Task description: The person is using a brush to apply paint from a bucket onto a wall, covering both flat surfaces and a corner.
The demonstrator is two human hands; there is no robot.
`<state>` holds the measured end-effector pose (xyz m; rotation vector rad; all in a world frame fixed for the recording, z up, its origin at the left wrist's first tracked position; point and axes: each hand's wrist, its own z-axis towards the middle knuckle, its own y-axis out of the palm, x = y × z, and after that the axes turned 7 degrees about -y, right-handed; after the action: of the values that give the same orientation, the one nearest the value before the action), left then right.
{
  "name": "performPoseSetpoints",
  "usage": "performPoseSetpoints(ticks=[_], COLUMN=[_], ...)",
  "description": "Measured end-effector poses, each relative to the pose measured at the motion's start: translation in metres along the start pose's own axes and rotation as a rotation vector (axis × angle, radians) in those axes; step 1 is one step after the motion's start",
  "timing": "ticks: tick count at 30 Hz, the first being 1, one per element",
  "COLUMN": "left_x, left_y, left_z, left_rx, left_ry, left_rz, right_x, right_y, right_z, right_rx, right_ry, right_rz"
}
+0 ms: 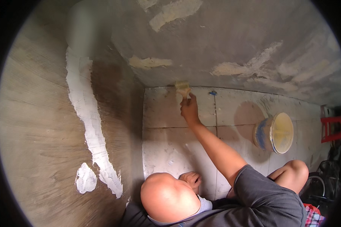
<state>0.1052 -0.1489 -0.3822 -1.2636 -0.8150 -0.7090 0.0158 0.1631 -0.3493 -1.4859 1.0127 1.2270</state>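
Note:
My right hand (191, 109) grips the handle of a wide flat paintbrush (182, 85). The brush's bristles touch the base of the grey wall (204, 51), just above the floor line near the corner. My left hand (191, 180) is beside my bent left knee, fingers curled, with nothing visible in it; part of it is hidden behind the knee. To the right of my right forearm, a bucket (282, 133) stands on the tiled floor (170, 110). Blue smears mark its outer side, and a pale yellowish coating or liquid shows inside.
On the left, another wall (39, 127) carries a long white patch (88, 113) with ragged edges. A small blue object (213, 93) lies by the wall base. Farther right are a red plastic stool (332, 129) and a wheel (315, 185). Checked cloth (314, 217) shows at lower right.

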Motion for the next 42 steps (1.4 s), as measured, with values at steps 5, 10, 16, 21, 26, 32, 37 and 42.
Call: performPoseSetpoints(ticks=[5,10,16,21,26,32,37,42], left_x=[-0.003,-0.011,-0.006,-0.004,0.002,0.001,0.005,0.000], left_y=[-0.012,0.001,-0.004,-0.007,-0.001,-0.010,-0.003,-0.008], left_z=[-0.020,-0.012,-0.009,-0.014,0.002,-0.011,-0.004,-0.005], left_rx=[-0.011,-0.005,-0.022,-0.024,-0.029,-0.042,-0.065,-0.043], left_ry=[-0.057,0.004,-0.018,-0.036,0.016,-0.066,-0.033,-0.231], left_rz=[0.030,0.027,0.040,0.095,0.066,0.105,0.129,-0.165], right_x=[-0.116,-0.070,-0.062,-0.097,-0.022,-0.052,-0.011,-0.033], right_y=[-0.008,-0.033,-0.049,-0.058,-0.085,-0.099,-0.131,-0.167], right_z=[-0.046,-0.036,0.000,-0.037,-0.005,-0.006,0.001,0.032], right_rx=[-0.067,-0.019,0.048,0.067,0.165,0.260,0.348,0.479], right_ry=[-0.150,0.139,0.138,-0.071,0.266,-0.171,0.164,-0.155], right_rz=[0.326,0.313,0.261,0.332,0.196,0.186,0.048,0.082])
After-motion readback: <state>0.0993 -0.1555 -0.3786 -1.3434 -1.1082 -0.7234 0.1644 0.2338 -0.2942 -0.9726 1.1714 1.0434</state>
